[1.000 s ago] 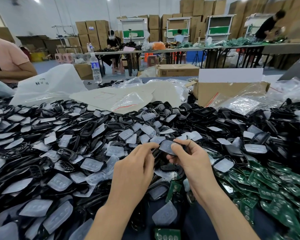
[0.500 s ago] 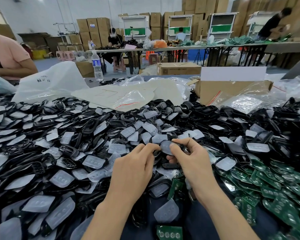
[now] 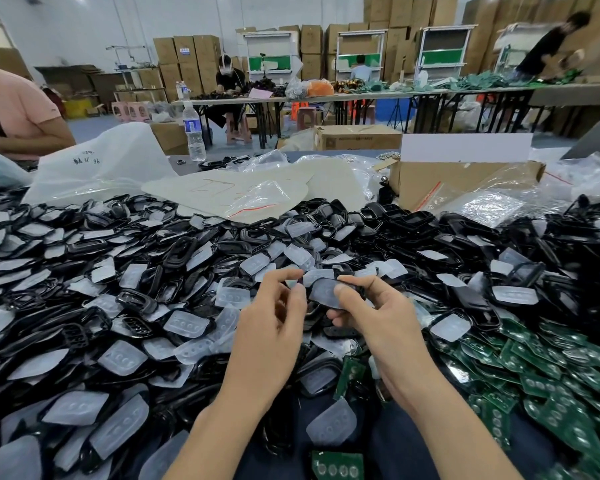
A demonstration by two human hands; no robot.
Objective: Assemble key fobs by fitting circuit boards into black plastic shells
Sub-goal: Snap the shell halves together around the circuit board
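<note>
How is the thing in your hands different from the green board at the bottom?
The held shell is black with a cloudy pad on it; the green board shows a row of round spots. The right hand grips the held shell; the green board lies loose, untouched, on the table. Both are small flat parts.

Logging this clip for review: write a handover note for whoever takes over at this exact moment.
Left hand: pinches the left end of a black plastic shell fitted with a translucent grey pad, held above the table.
Right hand: thumb and forefinger pinch its right end.
Parts: heap of loose black shells and translucent pads across the table; flat green circuit boards piled at the right.
Done: one shell in hand; no board shows in it.
Left: fit a green board into this shell, then go on through the heap.
</note>
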